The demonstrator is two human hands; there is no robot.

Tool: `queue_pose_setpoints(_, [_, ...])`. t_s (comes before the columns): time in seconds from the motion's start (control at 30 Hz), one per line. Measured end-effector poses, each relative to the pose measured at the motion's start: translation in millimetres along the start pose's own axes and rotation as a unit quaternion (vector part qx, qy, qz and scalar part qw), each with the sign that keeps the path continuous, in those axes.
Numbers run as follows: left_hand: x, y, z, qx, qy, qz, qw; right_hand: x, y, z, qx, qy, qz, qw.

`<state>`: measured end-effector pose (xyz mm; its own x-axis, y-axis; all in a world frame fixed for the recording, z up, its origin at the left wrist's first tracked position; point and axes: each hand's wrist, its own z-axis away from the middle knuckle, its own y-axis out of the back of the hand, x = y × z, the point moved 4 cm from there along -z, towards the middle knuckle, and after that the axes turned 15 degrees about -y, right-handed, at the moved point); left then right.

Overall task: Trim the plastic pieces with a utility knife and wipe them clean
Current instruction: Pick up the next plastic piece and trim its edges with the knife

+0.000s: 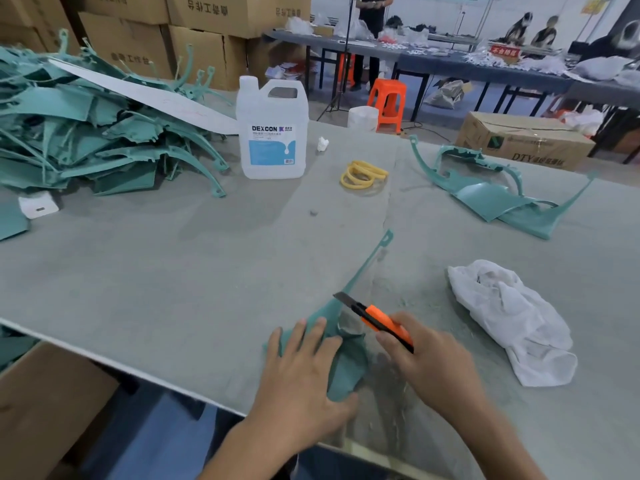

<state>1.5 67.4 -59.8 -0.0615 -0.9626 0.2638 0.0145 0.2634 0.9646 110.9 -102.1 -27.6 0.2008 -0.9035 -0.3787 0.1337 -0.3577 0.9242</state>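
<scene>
- Nearest the lens, the left hand (304, 368) is laid flat, fingers straight, on a teal plastic piece (348, 375) at the near edge of the grey table (173, 271); much of the piece is hidden beneath it.
- Just to the right, an orange utility knife (382, 320) is grasped by the right hand (427, 362), fingers curled round the handle. The blade is extended over the piece; whether it touches cannot be told.
- A crumpled white cloth (512, 317) is seen farther right, apart from both hands.
- Mid-table, yellow bands (362, 174), a DEXCON jug (273, 133) and a few more teal pieces (491, 199) are set well apart.
- At far left, a heap of teal pieces (86, 133) is cut off by the frame edge.
- Beyond, cardboard boxes (204, 15) and an orange stool (386, 102) are blurred.
</scene>
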Motion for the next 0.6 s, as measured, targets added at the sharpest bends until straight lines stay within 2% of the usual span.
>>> queue_pose_setpoints(0.1, [-4.3,-2.9,0.4,0.013,0.009,0.016,1.000,-0.9,1.1,-1.0,0.010,0.022,0.063,0.998])
queue_pose_setpoints(0.43, [-7.6,4.0,-6.1,0.031,0.026,-0.006,0.999,0.4,-2.3,-7.5,0.037,0.030,0.087,0.995])
queue_pose_setpoints(0.6, [2.0,-0.3,-17.0,0.032,0.045,0.015,0.998,0.7,-3.1,-11.4,0.019,0.039,0.070,0.997])
